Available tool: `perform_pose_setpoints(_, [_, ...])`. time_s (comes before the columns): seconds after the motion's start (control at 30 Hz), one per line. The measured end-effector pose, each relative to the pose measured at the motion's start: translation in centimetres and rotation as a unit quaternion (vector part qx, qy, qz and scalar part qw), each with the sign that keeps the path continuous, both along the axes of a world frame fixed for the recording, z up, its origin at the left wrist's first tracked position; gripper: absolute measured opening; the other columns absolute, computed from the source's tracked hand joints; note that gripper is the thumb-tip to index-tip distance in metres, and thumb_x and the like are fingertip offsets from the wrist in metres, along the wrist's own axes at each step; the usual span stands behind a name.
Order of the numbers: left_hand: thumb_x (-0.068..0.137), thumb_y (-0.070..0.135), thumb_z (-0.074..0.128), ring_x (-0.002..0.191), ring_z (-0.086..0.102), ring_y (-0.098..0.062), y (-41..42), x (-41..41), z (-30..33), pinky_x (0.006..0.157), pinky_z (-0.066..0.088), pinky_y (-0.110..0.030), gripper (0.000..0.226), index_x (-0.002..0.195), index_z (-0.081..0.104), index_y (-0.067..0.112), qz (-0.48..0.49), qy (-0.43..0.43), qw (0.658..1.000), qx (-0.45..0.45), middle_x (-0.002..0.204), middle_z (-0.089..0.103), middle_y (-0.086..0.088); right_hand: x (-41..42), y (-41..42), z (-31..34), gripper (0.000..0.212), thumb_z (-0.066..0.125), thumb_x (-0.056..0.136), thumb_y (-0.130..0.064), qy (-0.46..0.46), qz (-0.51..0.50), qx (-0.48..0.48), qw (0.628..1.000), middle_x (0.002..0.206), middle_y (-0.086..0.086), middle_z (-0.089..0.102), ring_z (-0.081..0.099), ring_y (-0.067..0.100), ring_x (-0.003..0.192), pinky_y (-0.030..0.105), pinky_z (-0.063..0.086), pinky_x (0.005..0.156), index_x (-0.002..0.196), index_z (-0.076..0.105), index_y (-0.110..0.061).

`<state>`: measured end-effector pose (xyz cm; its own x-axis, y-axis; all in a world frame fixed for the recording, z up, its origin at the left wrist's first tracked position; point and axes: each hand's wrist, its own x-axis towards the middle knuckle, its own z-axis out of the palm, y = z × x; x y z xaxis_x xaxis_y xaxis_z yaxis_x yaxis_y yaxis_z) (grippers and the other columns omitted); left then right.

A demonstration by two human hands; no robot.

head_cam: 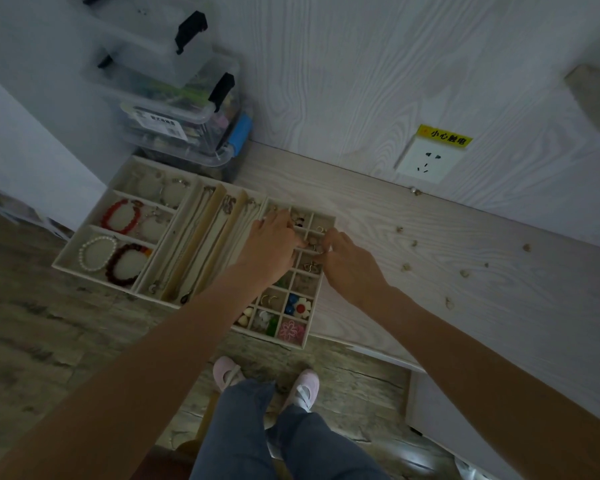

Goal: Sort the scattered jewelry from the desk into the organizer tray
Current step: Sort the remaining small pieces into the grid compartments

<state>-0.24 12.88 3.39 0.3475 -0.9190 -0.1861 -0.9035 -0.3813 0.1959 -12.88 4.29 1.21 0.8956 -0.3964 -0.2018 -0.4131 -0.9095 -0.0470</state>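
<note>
Both hands meet over the small-square grid section at the right end of the cream fabric-lined organizer tray [84, 249]. The left hand [274, 242] lies palm down, its fingers [284, 216] stretched forward and a little bent over the upper cells; whether they hold anything I cannot tell. The right hand [343, 258] comes in from 4 o'clock, its fingers [328, 242] drawn narrow together over a cell of small metal earrings [314, 242], seemingly pinching something tiny, though that is too small to make out.

Below the hands, the grid cells hold a white flower earring with a red centre [302, 307], a blue piece [292, 301] touching it, a pink flower piece [291, 330], green and pale bits, and thin gold hoops [269, 299].

At 9 o'clock from the hands, long channels carry thin chain necklaces [187, 251]. Further left, wider compartments hold a red bead bracelet [120, 216], a white pearl bracelet [96, 252] and a dark red bead bracelet [127, 263].

At 3 o'clock, small pale jewelry pieces [406, 267] lie scattered well apart on the light wood-grain tabletop [465, 323]. At 11 o'clock, clear plastic storage bins with black latches [184, 109] are stacked behind the tray. A white wall socket under a yellow warning label [428, 161] sits at 2 o'clock.
</note>
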Motion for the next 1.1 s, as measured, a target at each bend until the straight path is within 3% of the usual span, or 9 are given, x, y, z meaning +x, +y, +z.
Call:
perform_pose_setpoints(0.4, [0.093, 0.021, 0.051, 0.125, 0.036, -0.021, 0.0, -0.2, 0.0, 0.102, 0.03, -0.036, 0.034, 0.126, 0.059, 0.026, -0.005, -0.017, 1.0, 0.002, 0.128, 0.041, -0.005, -0.2, -0.1, 0.4, 0.027, 0.047, 0.092, -0.003, 0.004, -0.003, -0.001, 1.0, 0.122, 0.009, 0.039, 0.042, 0.021, 0.108, 0.025, 0.034, 0.06, 0.115, 0.059, -0.009])
perform_pose_setpoints(0.67, [0.092, 0.024, 0.051, 0.113, 0.043, -0.02, -1.2, -0.3, 0.5, 0.096, 0.034, -0.033, 0.029, 0.118, 0.063, 0.024, -0.009, -0.022, 1.0, -0.018, 0.118, 0.044, -0.004, -0.9, -1.9, 1.1, 0.035, 0.047, 0.09, 0.002, -0.085, -0.018, 0.041, 0.995, 0.121, 0.011, 0.046, 0.047, 0.024, 0.109, 0.028, 0.04, 0.06, 0.119, 0.061, -0.009])
perform_pose_setpoints(0.8, [0.091, 0.023, 0.052, 0.109, 0.043, -0.021, -3.5, -0.8, 1.7, 0.093, 0.034, -0.034, 0.03, 0.119, 0.061, 0.021, -0.011, -0.006, 1.0, -0.024, 0.113, 0.044, -0.005, -2.0, -5.1, 1.4, 0.033, 0.047, 0.091, -0.003, -0.133, -0.101, 0.093, 0.982, 0.122, 0.006, 0.049, 0.048, 0.019, 0.112, 0.032, 0.048, 0.081, 0.118, 0.062, -0.01])
perform_pose_setpoints(0.9, [0.092, 0.02, 0.049, 0.11, 0.044, -0.022, -6.0, -1.0, 1.9, 0.091, 0.036, -0.034, 0.03, 0.119, 0.061, 0.017, -0.028, 0.024, 0.999, -0.032, 0.118, 0.045, -0.005, -3.2, -8.1, 1.5, 0.034, 0.046, 0.093, -0.005, -0.155, -0.173, 0.114, 0.966, 0.129, 0.006, 0.049, 0.046, 0.019, 0.117, 0.026, 0.04, 0.092, 0.125, 0.057, -0.01])
perform_pose_setpoints(1.1, [0.093, 0.009, 0.045, 0.126, 0.041, -0.022, -13.4, -3.6, 1.1, 0.102, 0.038, -0.034, 0.042, 0.135, 0.047, 0.011, -0.062, 0.147, 0.987, -0.018, 0.139, 0.04, -0.007, -5.4, -14.8, -0.6, 0.054, 0.045, 0.093, -0.008, -0.107, -0.28, 0.129, 0.945, 0.148, 0.011, 0.032, 0.032, 0.027, 0.134, 0.033, 0.028, 0.107, 0.145, 0.03, -0.008])
